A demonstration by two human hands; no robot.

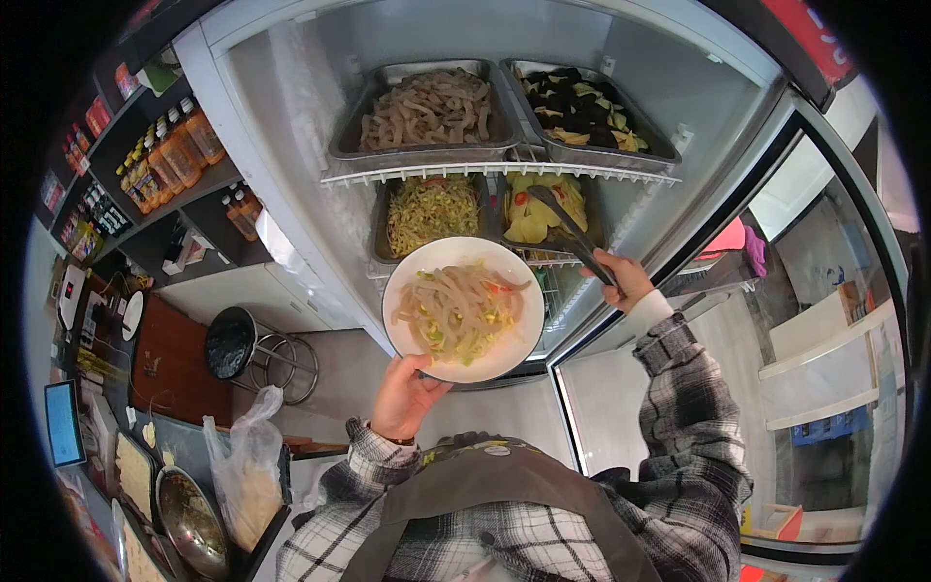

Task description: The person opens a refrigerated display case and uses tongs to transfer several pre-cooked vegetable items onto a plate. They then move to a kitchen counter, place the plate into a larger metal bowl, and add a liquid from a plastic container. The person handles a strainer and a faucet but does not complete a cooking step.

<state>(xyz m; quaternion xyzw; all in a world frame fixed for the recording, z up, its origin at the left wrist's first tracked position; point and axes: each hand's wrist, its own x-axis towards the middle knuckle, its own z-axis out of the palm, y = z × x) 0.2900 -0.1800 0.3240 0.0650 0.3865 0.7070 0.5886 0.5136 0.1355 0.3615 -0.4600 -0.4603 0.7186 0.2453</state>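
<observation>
My left hand [405,400] grips the near rim of a white plate [524,332], thumb over the edge. On the plate lie thick translucent strips [456,301] mixed with bean sprouts and bits of green and red. My right hand [628,281] is closed round dark tongs [580,244], whose far end reaches into a metal tray of pale yellow slices [536,215] on the fridge's lower shelf. Left of it stands a tray of bean sprouts [432,209], its front partly behind the plate. Whether the tongs pinch a slice I cannot tell.
The upper wire shelf [504,172] carries a tray of translucent strips [427,109] and one of black fungus with yellow pieces [587,112]. A glass door [815,320] stands swung out at the right. Bottles [175,155], a stool [286,367] and a wok [192,519] are leftward.
</observation>
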